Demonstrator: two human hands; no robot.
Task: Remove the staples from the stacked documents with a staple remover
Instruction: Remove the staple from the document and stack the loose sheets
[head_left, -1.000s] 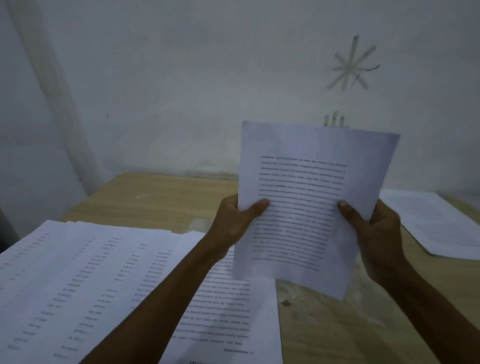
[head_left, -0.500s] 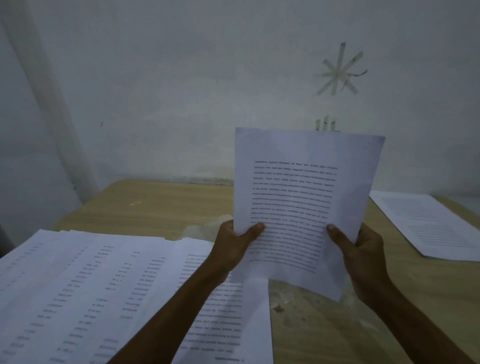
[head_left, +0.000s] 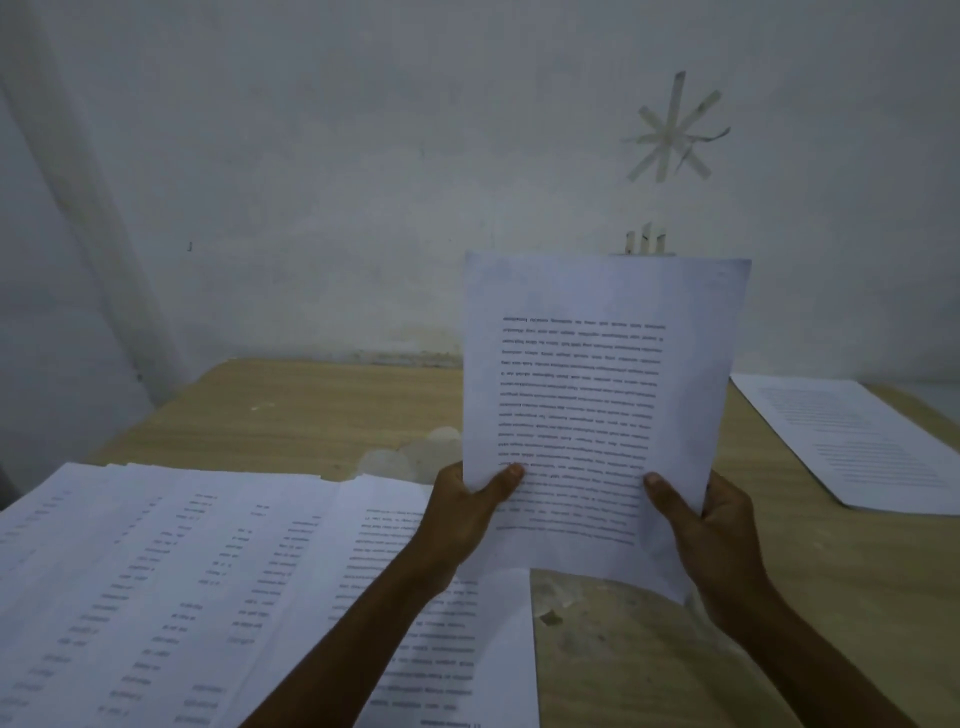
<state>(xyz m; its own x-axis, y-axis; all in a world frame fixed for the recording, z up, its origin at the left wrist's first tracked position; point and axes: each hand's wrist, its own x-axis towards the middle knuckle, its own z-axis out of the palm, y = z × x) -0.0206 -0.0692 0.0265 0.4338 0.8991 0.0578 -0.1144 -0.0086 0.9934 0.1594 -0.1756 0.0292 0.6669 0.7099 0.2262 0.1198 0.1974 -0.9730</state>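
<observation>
I hold a white printed document (head_left: 597, 395) upright in front of me, its text upside down. My left hand (head_left: 467, 512) grips its lower left edge, thumb on the front. My right hand (head_left: 701, 525) grips the lower right edge, thumb on the page and fingers behind. A spread of printed sheets (head_left: 182, 587) lies on the wooden table (head_left: 322, 410) at the left, running under my left forearm. No staple remover is visible, and I cannot make out a staple on the held pages.
Another printed document (head_left: 852, 441) lies flat at the table's right side. A white wall (head_left: 363, 182) with taped strips (head_left: 670, 135) stands just behind the table. Pale worn patches (head_left: 415, 452) mark the tabletop behind the held pages.
The held document has turned more upright and squarer to me and sits slightly lower and left in view. Both hands keep the same grip on its lower edges.
</observation>
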